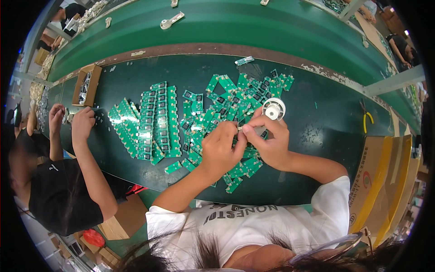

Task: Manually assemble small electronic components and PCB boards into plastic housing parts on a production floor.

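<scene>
My left hand (pixel 221 146) and my right hand (pixel 272 143) meet fingertip to fingertip over a pile of green circuit boards (pixel 199 122). Both are closed in a pinch on a small pale piece (pixel 239 128), mostly hidden by the fingers. Right behind my right hand's knuckles sits a white round plastic part (pixel 273 109) with a ring and a hub; I cannot tell whether this hand also touches it. Left of the loose boards lie longer unseparated board panels (pixel 154 120) with black chips, overlapping in a fan.
Yellow-handled pliers (pixel 367 119) lie on the dark green table (pixel 317 154) at right, near a cardboard box (pixel 376 181). A small carton (pixel 87 85) stands at far left, near a co-worker's hands (pixel 83 123). Beyond the table's ledge runs a green conveyor (pixel 217 29) carrying white parts (pixel 172 21).
</scene>
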Motion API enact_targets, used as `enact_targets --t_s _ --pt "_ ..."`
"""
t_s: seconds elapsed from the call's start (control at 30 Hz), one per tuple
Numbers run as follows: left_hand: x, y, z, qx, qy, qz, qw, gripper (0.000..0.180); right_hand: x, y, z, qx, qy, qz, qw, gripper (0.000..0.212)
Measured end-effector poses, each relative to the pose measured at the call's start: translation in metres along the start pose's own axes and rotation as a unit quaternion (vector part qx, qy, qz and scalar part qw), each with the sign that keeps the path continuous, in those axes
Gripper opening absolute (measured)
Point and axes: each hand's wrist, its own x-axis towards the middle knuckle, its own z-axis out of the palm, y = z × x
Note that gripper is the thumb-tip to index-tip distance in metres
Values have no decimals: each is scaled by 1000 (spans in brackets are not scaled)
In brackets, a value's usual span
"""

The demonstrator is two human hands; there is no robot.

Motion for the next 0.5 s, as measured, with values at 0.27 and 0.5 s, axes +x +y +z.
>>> enact_targets --t_s 0.27,0.5 --pt "5 -2 -3 33 13 38 999 23 1 -5 -1 12 -51 30 998 7" --pt "5 -2 -4 42 20 65 997 23 4 -4 -4 54 -74 45 995 6"
